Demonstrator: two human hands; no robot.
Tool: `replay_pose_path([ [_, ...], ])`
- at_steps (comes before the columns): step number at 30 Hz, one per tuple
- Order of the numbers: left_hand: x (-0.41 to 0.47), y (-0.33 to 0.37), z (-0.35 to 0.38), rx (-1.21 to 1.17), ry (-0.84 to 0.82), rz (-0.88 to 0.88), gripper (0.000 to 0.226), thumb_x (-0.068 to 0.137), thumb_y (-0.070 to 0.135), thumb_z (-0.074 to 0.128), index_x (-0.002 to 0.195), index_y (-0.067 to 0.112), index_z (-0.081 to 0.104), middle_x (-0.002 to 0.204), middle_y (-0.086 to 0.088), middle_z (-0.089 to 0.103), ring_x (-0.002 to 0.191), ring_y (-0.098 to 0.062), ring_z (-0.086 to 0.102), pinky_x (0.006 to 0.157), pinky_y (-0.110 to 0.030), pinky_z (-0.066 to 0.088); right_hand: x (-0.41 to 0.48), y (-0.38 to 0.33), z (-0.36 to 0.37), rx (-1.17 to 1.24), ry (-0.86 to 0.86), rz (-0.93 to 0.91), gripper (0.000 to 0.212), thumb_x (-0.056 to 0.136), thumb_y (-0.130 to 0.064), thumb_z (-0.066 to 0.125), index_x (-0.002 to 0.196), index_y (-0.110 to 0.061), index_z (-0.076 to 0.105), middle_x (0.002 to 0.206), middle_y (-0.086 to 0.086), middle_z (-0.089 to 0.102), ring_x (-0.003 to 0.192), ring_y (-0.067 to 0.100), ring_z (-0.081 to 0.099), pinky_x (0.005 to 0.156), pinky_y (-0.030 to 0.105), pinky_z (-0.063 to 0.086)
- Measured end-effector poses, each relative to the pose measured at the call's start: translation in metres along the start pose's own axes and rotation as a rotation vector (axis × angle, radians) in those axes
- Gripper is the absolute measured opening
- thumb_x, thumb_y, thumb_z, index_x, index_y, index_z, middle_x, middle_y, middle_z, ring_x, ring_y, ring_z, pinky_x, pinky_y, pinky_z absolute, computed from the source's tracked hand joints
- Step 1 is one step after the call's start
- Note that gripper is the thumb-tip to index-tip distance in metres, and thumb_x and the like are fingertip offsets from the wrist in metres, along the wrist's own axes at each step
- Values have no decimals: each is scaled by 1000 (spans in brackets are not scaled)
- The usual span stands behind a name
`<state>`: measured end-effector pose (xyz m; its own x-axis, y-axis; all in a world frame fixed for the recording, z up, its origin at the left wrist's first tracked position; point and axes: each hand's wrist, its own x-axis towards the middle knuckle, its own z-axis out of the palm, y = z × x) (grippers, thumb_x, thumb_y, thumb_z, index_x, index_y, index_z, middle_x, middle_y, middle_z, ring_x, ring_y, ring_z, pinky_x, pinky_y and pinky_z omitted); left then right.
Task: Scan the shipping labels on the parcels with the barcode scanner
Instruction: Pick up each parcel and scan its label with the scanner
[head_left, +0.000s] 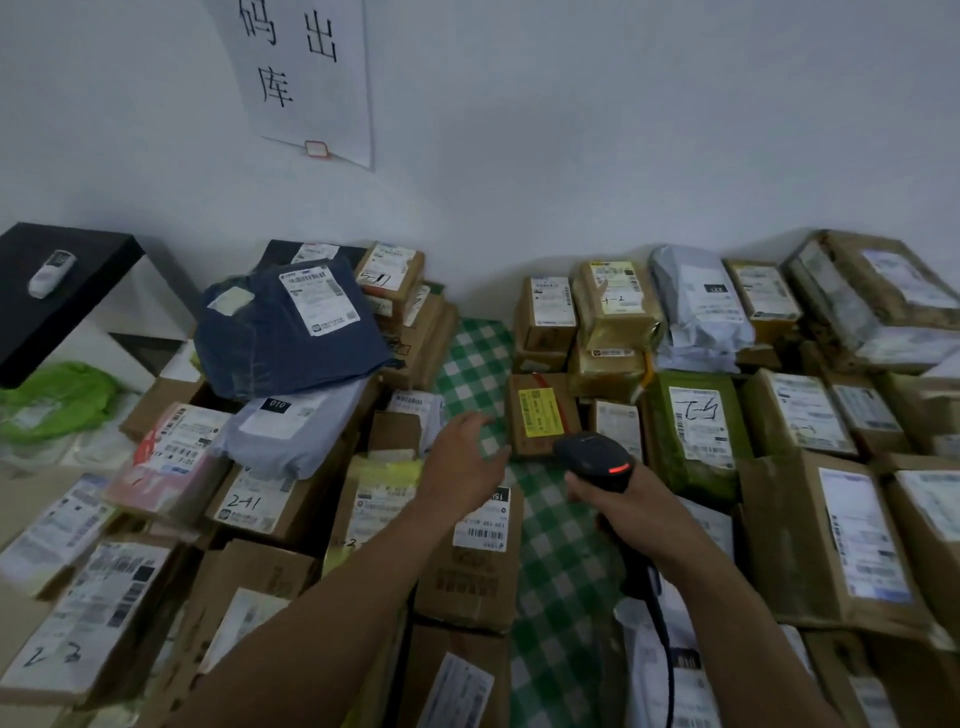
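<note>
The right hand (621, 501) grips the handle of the black barcode scanner (595, 457). Its head shows a red light and is just beside a small brown parcel (540, 413) with a yellow label. The left hand (462, 460) hovers with relaxed fingers, holding nothing, over the green checked cloth (561, 561).

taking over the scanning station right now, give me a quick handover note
Left hand: open, holds nothing, over the green checked cloth, near the small box with the yellow label.
Right hand: grips the barcode scanner, red light on, head aimed towards that box.
Parcels: piled on both sides of the cloth, e.g. the blue bag on the left, the green parcel on the right.
Done: the picture cannot show which labels are scanned.
Left: probably the yellow-label box next, then the rest.
</note>
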<state>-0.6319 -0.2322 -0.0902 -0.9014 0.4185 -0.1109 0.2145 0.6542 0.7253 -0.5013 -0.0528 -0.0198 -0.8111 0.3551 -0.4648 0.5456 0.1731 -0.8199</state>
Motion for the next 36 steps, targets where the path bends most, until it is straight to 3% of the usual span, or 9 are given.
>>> replay_pose_path([
  [3, 34, 16, 29, -89, -130, -33, 40, 98, 38, 67, 133, 20, 60, 123, 7, 62, 113, -11, 59, 89, -22, 39, 19, 13, -16, 24, 27, 58, 39, 92, -37, 77, 128, -31, 65, 104, -4, 78, 89, 15, 74, 74, 31, 60],
  [5, 57, 14, 50, -168, -207, -83, 34, 98, 39, 67, 127, 23, 62, 111, 11, 60, 108, -12, 62, 86, -22, 40, 29, 20, -25, 30, 27, 81, 41, 92, -37, 77, 130, -33, 65, 108, -5, 77, 95, 16, 72, 75, 30, 57],
  [11, 105, -15, 100, -424, -352, -368, 74, 80, 50, 82, 142, 22, 51, 133, 7, 62, 120, -13, 60, 107, -35, 47, 55, 34, -37, 40, 19, 153, 35, 94, -36, 75, 127, -34, 64, 105, -5, 76, 84, 6, 70, 62, 19, 52],
  [15, 118, -19, 116, -561, -343, -423, 59, 94, 26, 74, 146, 20, 48, 132, 9, 60, 120, -11, 58, 103, -30, 45, 69, 41, -36, 27, 7, 173, 27, 94, -34, 75, 120, -33, 66, 100, 0, 77, 69, 8, 67, 64, 24, 55],
  [20, 130, -28, 129, -760, -294, -606, 57, 95, 16, 71, 148, 19, 49, 141, -7, 63, 121, -23, 65, 105, -47, 54, 80, 46, -33, 42, -2, 191, 24, 94, -37, 75, 116, -36, 68, 98, -2, 78, 73, 12, 69, 73, 32, 56],
  [24, 126, -21, 129, -760, -145, -587, 81, 88, 11, 78, 153, 26, 32, 146, -2, 51, 129, -26, 57, 102, -53, 55, 83, 49, -31, 49, 0, 203, 30, 92, -38, 77, 120, -36, 67, 98, -6, 78, 74, 10, 70, 70, 30, 56],
  [27, 121, -17, 125, -764, -156, -545, 86, 89, 8, 77, 156, 29, 27, 148, -3, 47, 134, -26, 52, 107, -51, 52, 83, 48, -28, 48, 0, 194, 36, 90, -41, 79, 123, -34, 67, 101, -8, 78, 85, 13, 74, 74, 33, 59],
  [32, 98, 0, 91, -742, -65, -450, 75, 98, 4, 64, 161, 27, 28, 155, -5, 47, 139, -22, 49, 108, -37, 47, 71, 44, -25, 60, 20, 162, 43, 87, -45, 80, 126, -36, 66, 104, -7, 77, 95, 16, 73, 82, 36, 59],
  [36, 58, 5, 51, -715, -32, -327, 71, 101, 19, 64, 161, 36, 29, 153, 5, 49, 137, -13, 49, 115, -41, 43, 51, 33, -20, 63, 73, 114, 45, 88, -45, 79, 128, -37, 61, 106, -6, 75, 88, 15, 72, 78, 34, 57],
])
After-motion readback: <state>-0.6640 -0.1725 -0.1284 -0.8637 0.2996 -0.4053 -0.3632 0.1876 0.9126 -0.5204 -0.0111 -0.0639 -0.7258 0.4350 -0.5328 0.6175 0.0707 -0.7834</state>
